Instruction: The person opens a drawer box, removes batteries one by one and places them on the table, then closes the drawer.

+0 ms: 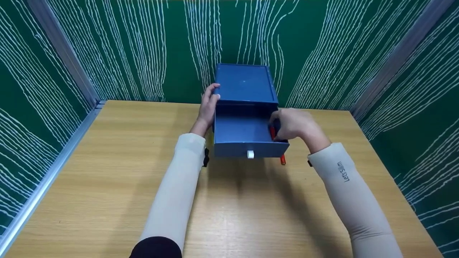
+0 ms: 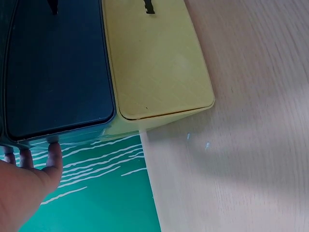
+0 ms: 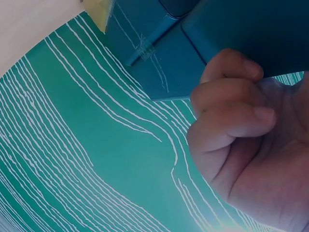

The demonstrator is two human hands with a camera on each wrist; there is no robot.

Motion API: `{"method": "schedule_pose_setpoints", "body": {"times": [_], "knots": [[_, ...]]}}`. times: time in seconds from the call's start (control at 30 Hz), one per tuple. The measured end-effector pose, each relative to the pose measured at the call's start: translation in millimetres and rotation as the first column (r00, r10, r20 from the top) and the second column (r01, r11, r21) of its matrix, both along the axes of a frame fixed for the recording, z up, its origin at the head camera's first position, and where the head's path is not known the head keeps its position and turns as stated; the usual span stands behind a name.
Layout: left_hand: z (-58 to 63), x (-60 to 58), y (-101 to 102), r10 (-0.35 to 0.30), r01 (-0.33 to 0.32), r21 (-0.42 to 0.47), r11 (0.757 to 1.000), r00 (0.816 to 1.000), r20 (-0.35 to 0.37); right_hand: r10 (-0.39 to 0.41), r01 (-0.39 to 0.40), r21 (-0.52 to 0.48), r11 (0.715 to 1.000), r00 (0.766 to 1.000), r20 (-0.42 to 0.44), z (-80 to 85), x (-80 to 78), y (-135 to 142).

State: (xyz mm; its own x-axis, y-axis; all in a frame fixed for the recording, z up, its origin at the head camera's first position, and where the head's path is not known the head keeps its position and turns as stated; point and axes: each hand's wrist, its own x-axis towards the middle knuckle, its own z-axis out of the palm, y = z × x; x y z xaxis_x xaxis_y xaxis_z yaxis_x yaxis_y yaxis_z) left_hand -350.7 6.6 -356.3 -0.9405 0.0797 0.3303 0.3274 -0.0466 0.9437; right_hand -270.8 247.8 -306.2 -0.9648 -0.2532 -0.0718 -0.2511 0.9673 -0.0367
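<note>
A blue drawer box (image 1: pixel 244 82) stands at the back of the table with its upper drawer (image 1: pixel 242 127) pulled out. My left hand (image 1: pixel 208 109) rests against the box's left side, fingertips at the top edge. In the left wrist view, the fingers of that hand (image 2: pixel 34 179) touch the side of the blue box. Over the drawer's right wall, my right hand (image 1: pixel 296 123) pinches a slim red stick-like object (image 1: pixel 272 133), partly hidden by the fingers. The right wrist view shows the right hand (image 3: pixel 236 125) with curled fingers; the red object is out of sight there.
Below the blue section sits a yellow section (image 2: pixel 159 63), mostly hidden in the head view. A red-orange stick end (image 1: pixel 283 159) shows under the drawer's front right corner. The drawer front has a white pull tab (image 1: pixel 250 154). Green line-patterned walls (image 1: pixel 175 53) enclose the wooden table (image 1: pixel 143 172).
</note>
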Motion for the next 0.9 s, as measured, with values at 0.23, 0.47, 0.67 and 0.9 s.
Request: {"method": "schedule_pose_setpoints", "body": {"times": [0.23,0.47,0.67,0.9], "knots": [[0.5,1.4,0.3,0.009,-0.009,-0.009,1.0,1.0,0.005,-0.01,0.01,0.056,0.998,1.0,0.003,0.3,-0.8,-3.2],[-3.5,-4.0,0.0,0.004,-0.004,0.011,1.0,1.0,-0.022,0.005,-0.006,0.081,0.997,1.0,0.011,1.0,-0.7,-3.6],[-16.8,-18.9,0.5,0.009,-0.008,0.02,1.0,1.0,-0.028,0.007,-0.009,0.089,0.996,1.0,0.021,1.6,-0.8,-5.0],[-21.3,-20.3,1.9,0.027,-0.027,-0.002,1.0,1.0,-0.005,0.013,-0.014,0.088,0.996,1.0,0.012,-1.0,0.0,-3.8]]}}
